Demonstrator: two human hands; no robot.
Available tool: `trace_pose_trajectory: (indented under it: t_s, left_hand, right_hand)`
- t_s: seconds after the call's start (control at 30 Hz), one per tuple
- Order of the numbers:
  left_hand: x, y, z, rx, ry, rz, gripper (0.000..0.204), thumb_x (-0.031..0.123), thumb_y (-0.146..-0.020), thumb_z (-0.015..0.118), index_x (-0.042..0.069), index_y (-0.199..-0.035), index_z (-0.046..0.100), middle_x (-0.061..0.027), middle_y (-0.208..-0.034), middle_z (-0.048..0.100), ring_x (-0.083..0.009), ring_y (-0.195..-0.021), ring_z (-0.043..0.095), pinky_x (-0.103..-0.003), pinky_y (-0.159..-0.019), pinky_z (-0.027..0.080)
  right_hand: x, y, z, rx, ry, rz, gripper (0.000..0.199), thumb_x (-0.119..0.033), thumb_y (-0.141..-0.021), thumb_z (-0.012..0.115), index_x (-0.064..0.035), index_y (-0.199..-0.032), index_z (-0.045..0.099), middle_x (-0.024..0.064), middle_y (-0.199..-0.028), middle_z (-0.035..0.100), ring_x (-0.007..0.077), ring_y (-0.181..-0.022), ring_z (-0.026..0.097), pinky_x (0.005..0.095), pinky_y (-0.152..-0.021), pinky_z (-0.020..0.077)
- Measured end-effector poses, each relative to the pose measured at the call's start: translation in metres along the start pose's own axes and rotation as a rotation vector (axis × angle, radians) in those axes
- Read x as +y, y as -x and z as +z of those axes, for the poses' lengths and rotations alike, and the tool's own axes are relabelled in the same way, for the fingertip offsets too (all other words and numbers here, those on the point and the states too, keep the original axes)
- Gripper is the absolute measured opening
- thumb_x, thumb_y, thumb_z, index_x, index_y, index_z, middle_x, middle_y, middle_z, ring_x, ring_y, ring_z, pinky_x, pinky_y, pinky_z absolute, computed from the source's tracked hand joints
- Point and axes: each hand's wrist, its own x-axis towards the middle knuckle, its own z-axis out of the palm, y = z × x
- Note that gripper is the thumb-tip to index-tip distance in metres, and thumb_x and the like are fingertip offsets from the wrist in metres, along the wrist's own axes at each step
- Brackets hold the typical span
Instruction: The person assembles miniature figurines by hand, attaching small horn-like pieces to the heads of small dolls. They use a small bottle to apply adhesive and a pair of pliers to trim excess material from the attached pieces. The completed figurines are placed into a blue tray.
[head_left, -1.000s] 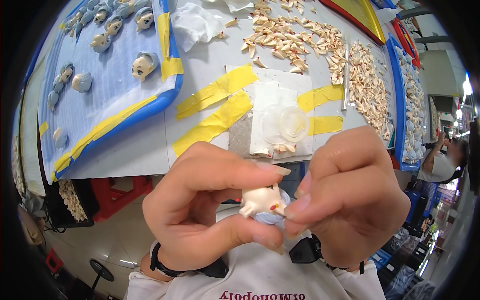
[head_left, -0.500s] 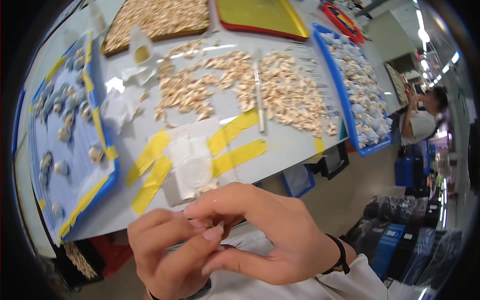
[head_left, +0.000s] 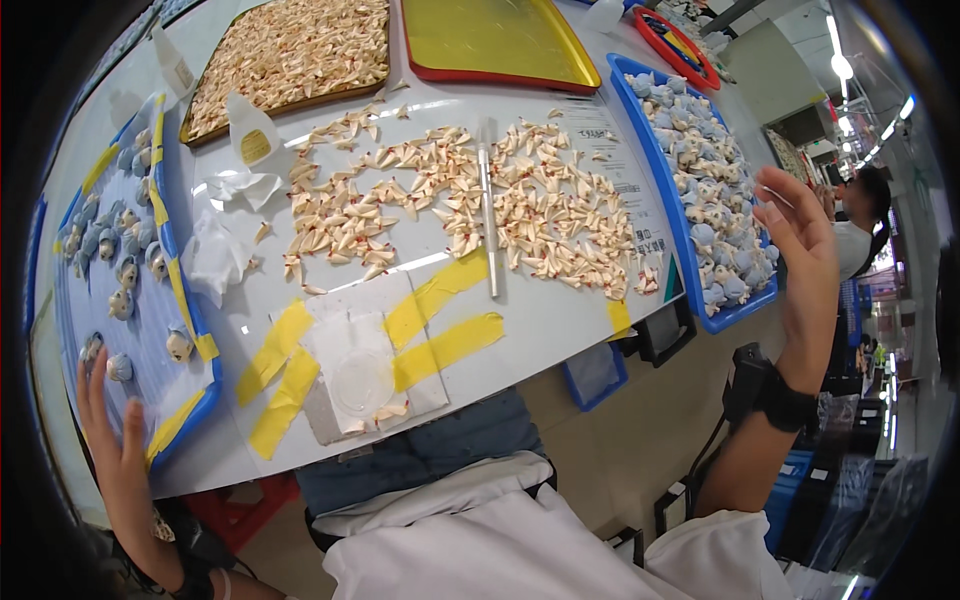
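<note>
My left hand [head_left: 112,435] reaches over the near left corner of a blue tray [head_left: 207,400] edged with yellow tape. Its fingertips are at a small blue-and-cream figure head [head_left: 92,346], and the thumb stands apart; whether they touch it I cannot tell. Another such head [head_left: 119,367] lies just beside the fingers. On the right, my right hand [head_left: 808,255] is raised at the outer edge of a second blue tray [head_left: 712,322] heaped with similar heads [head_left: 705,190]. Its fingers are bent, with a gap to the thumb, and nothing shows between them.
Small cream pointed pieces with red tips [head_left: 345,225] cover the table's middle, split by a silver pen-like tool [head_left: 488,225]. A taped-down pad holds a round clear dish [head_left: 362,380]. Behind are a full tray [head_left: 185,130], a yellow tray [head_left: 500,75] and a glue bottle [head_left: 252,135].
My hands were together at the table's front edge, fingers pinched. They have parted, the left to the left tray, the right to the right tray. The pinch has opened.
</note>
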Motion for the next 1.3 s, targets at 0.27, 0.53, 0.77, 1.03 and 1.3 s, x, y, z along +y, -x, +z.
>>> trace_pose_trajectory:
  t_s: [0.27,0.53,0.77,1.03,1.3]
  left_hand:
    - [0.062,-0.023,-0.001,-0.012,0.15,0.048,0.028,0.005,-0.083,0.052,0.005,-0.111,0.052,-0.0129,-0.127,0.046,-0.0283,-0.12,0.042,-0.036,-0.098,0.033]
    - [0.042,-0.014,-0.002,0.088,0.52,-0.126,0.008,0.004,-0.086,0.05,0.0,-0.092,0.055,-0.0095,-0.1,0.056,-0.0165,-0.087,0.053,-0.027,-0.074,0.042]
    - [0.093,0.021,-0.011,0.19,1.139,-0.029,0.043,0.038,-0.08,0.065,0.002,-0.1,0.052,-0.0132,-0.095,0.052,-0.0152,-0.075,0.052,-0.023,-0.062,0.041]
    - [0.144,0.039,0.014,-0.135,1.823,-0.045,0.042,0.018,-0.072,0.075,-0.004,-0.098,0.051,-0.0195,-0.095,0.057,-0.0227,-0.084,0.058,-0.031,-0.076,0.046]
    - [0.159,0.041,0.016,-0.242,1.852,-0.079,0.035,0.009,-0.072,0.071,-0.004,-0.1,0.053,-0.0174,-0.098,0.055,-0.0208,-0.084,0.057,-0.028,-0.072,0.046]
  right_hand:
    - [-0.022,-0.008,0.099,-0.522,0.346,-0.265,0.024,-0.004,-0.072,0.061,-0.0034,-0.096,0.058,0.0081,-0.095,0.06,0.0143,-0.087,0.056,0.0258,-0.074,0.0442]
    - [-0.015,-0.015,0.114,-0.48,0.383,-0.19,0.014,-0.002,-0.069,0.063,0.0002,-0.082,0.059,0.0053,-0.069,0.059,0.0127,-0.062,0.055,0.0242,-0.061,0.044]
    - [-0.027,-0.002,0.104,-0.259,0.033,-0.073,0.011,-0.006,-0.08,0.059,0.002,-0.086,0.061,0.0019,-0.07,0.058,0.0079,-0.062,0.052,0.0201,-0.059,0.0417]
    - [-0.039,0.065,0.092,-0.232,-0.26,0.078,0.02,-0.016,-0.088,0.057,0.0033,-0.089,0.062,0.0015,-0.068,0.056,0.0061,-0.06,0.049,0.0182,-0.054,0.0386]
    - [-0.057,0.095,0.107,-0.453,-0.4,0.143,0.016,-0.009,-0.084,0.06,0.0059,-0.091,0.061,0.0075,-0.077,0.059,0.0103,-0.065,0.055,0.0203,-0.059,0.0446]
